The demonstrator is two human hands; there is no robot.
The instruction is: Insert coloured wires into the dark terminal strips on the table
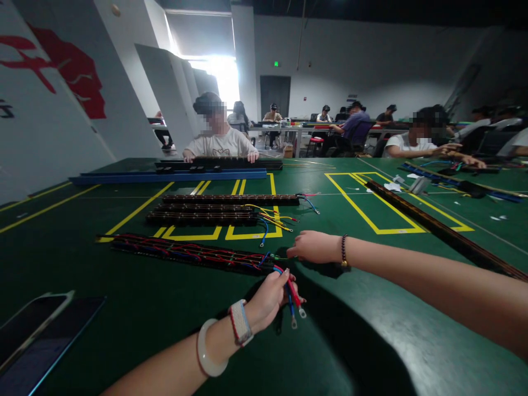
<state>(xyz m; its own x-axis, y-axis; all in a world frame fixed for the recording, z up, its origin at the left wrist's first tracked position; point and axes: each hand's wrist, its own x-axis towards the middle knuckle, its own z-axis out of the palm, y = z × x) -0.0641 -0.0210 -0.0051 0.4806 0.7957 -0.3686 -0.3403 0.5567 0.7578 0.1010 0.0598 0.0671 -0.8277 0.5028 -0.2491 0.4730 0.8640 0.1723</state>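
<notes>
My left hand (270, 297), with a watch and a pale bangle at the wrist, is closed around red and blue cables (293, 291). Metal ring terminals (302, 312) hang from their ends below my fingers. These cables come out of the right end of a long black wired strip (193, 254), with red and blue wires running along it. Just above, my right hand (313, 246) is pinching the end of a thin green wire (280, 257) from the same strip. The tip of that wire is hidden by the fingers.
Behind the strip lie several similar black strips (202, 214) with yellow, blue and red leads. A long dark bar (437, 225) slants across the right. Two phone-like flat devices (53, 341) lie front left. Across the green table (136, 308), a person (220, 137) handles black bars beside a blue rail (173, 175).
</notes>
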